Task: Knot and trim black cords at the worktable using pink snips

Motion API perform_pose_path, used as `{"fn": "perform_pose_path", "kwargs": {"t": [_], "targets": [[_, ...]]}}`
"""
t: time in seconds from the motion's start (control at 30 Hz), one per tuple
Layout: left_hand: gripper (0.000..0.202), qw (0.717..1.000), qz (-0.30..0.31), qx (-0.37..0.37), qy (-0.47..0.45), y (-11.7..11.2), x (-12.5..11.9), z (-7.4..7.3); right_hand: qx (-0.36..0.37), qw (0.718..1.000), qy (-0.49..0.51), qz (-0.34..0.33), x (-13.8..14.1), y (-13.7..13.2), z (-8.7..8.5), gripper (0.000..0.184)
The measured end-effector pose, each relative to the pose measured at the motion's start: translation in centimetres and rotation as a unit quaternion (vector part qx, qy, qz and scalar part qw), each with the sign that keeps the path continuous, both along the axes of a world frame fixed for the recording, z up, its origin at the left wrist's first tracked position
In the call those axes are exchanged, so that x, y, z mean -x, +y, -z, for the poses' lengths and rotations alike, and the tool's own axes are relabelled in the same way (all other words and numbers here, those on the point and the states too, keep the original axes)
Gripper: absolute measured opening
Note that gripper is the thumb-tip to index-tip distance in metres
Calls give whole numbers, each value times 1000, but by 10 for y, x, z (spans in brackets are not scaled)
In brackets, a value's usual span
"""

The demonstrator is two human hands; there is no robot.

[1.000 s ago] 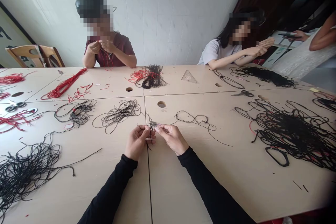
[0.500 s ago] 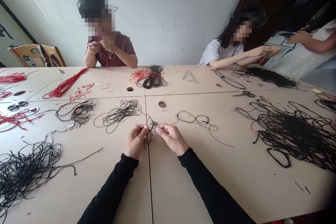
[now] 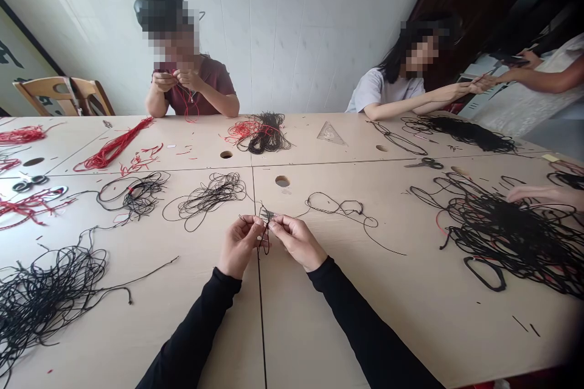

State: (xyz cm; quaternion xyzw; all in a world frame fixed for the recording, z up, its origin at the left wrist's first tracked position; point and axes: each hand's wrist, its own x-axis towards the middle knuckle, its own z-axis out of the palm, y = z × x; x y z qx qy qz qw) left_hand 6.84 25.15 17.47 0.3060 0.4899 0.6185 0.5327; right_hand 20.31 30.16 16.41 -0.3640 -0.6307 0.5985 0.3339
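- Above the lengthwise seam (image 3: pixel 261 322) of the surface (image 3: pixel 319 328), a small bundle of black cord (image 3: pixel 264 237) hangs from a small shiny piece (image 3: pixel 270 214).
- Left hand (image 3: pixel 239 246): its fingers (image 3: pixel 253 227) are curled closed, pinching the cord just beside the shiny piece.
- Right hand (image 3: pixel 297 242): its fingers (image 3: pixel 278 227) are nearly closed on the shiny piece, so the two hands almost touch.
- At 6 o'clock, bare surface runs from the forearms toward the near edge, leaving open room.
- At 12 o'clock stands a round hole (image 3: pixel 282 181); at 11, a loose black cord tangle (image 3: pixel 212 194).
- At 2 o'clock lies a thin cord loop (image 3: pixel 340 209), well clear of the right hand.
- At 3 o'clock, a large black cord heap (image 3: pixel 511 237) spreads to the right edge, where a co-worker's hand (image 3: pixel 531 194) rests on it.
- At 8 o'clock, another black cord heap (image 3: pixel 50 298) runs off the left edge.
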Motion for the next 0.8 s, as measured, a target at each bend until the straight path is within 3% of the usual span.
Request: {"fn": "perform_pose_path", "kwargs": {"t": [0.2,0.47,0.8], "targets": [[35,1000,26,11,-3,0,-2,-1,-6,1000,12,4,-1,2,-2,33],[36,1000,-2,7,13,1,0,5,-12,1000,14,1,-1,4,4,32],[37,1000,-27,-4,6,2,-1,6,-52,998,-19,19,1,0,-4,25]]}}
